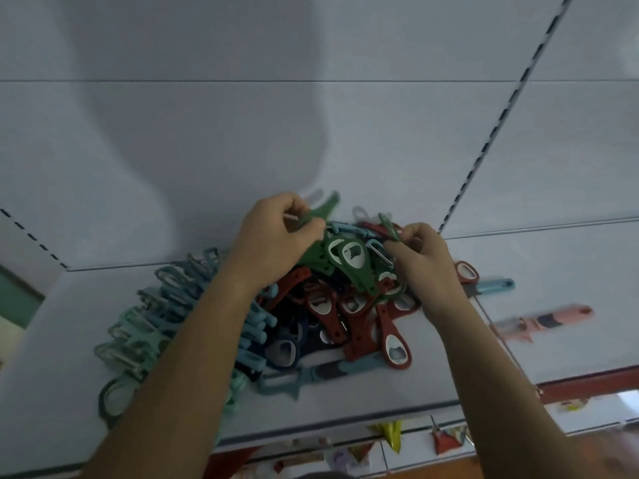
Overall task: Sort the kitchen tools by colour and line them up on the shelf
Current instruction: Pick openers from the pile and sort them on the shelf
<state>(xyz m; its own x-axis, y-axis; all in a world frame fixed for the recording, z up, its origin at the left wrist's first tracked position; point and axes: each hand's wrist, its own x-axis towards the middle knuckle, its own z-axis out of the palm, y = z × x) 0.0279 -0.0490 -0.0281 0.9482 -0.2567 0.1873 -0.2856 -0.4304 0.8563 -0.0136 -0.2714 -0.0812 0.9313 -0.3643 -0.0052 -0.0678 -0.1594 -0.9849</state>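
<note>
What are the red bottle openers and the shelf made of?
Red bottle openers: probably matte plastic, evenly coloured, with a pale shiny metal-looking insert in each head. Shelf: likely painted metal, smooth light grey with a soft sheen.

The green bottle opener [349,257] has a white ring at its head. Above it to the left is a green tool [326,207], above it to the right a thin green tool [387,221]. Below it lie brick-red openers [394,344] with white rings and navy openers [307,337]. To its left are pale blue tools [256,326], teal peelers [179,285] and mint-green peelers [138,337]. Far to its right is a pink peeler [549,319] with a grey patch. The shelf [345,402] is pale grey.
</note>
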